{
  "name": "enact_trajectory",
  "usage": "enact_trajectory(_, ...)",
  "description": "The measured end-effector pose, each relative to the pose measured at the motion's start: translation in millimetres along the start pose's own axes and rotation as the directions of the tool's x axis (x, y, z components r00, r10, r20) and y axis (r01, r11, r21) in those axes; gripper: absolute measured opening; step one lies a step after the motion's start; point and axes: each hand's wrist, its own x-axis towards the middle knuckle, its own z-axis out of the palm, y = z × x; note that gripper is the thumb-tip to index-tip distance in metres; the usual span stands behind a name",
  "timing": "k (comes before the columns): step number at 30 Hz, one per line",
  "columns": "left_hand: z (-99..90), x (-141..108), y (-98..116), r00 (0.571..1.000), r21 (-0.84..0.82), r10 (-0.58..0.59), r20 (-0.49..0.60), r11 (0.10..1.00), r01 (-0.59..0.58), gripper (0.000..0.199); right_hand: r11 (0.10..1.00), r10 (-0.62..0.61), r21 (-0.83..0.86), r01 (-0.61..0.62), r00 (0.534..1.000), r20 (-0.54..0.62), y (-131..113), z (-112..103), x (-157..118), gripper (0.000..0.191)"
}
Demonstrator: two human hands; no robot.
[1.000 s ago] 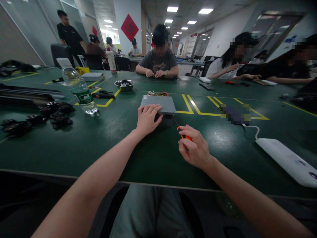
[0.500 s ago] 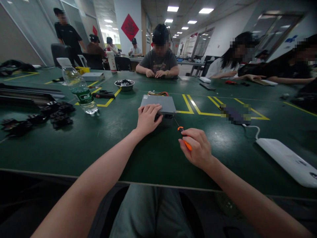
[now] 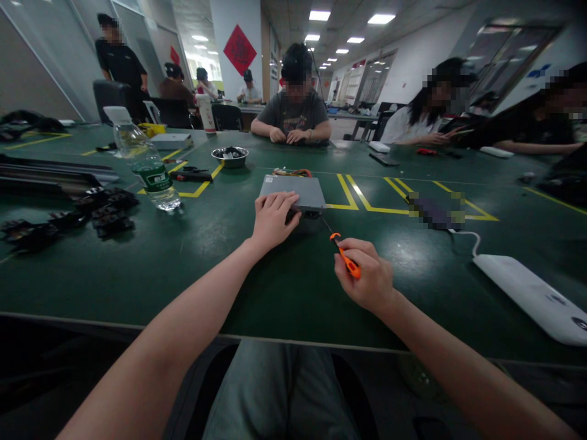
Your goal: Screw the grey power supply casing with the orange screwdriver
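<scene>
A grey computer power supply (image 3: 308,190) lies on the green table in front of me, with coloured cables (image 3: 293,173) at its far side. My left hand (image 3: 274,221) grips its near left corner, fingers across the top and thumb down by the front face. In my right hand (image 3: 367,272) is an orange and black screwdriver (image 3: 351,264), held by the handle between thumb and fingers. Its thin shaft slants up to the power supply's near right corner. Whether the tip sits in a screw is too small to tell.
On the left stand a water bottle (image 3: 149,168) and black parts (image 3: 110,214). A metal bowl (image 3: 230,160) of small pieces is farther back. To the right lie a phone (image 3: 433,211) and a cabled white power bank (image 3: 527,293). A person (image 3: 293,101) sits opposite.
My right hand's fingers have shifted round the screwdriver handle, and more orange shows. My left hand and the power supply stay put. At the right, a co-worker's hand has drawn back from the table.
</scene>
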Motion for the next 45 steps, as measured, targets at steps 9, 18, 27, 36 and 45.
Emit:
enact_trajectory(9,0.9,0.1,-0.7,1.000,-0.003,-0.001,0.003,1.000,0.001,0.033,0.998,-0.052,-0.042,0.051,0.999,-0.009,-1.1,-3.3,2.4,0.018)
enact_trajectory(18,0.2,0.1,-0.1,1.000,0.012,0.004,-0.005,1.000,-0.004,0.032,0.998,-0.065,-0.024,0.065,0.998,0.020,-1.6,-0.2,1.4,0.020)
enact_trajectory(27,0.0,-0.2,-0.5,1.000,0.015,0.014,-0.016,1.000,-0.013,0.032,0.997,0.028,0.067,-0.034,0.996,0.086,1.4,-0.6,3.5,0.022)
enact_trajectory(36,0.1,-0.2,-0.8,1.000,0.018,0.017,-0.023,1.000,-0.016,0.032,0.998,-0.021,0.053,0.017,0.997,0.068,-1.5,0.2,2.1,0.023)
enact_trajectory(45,-1.2,-0.3,-0.2,1.000,0.016,0.015,-0.012,1.000,-0.015,0.033,0.994,0.102,0.031,-0.106,0.986,0.129,1.7,-3.1,1.8,0.021)
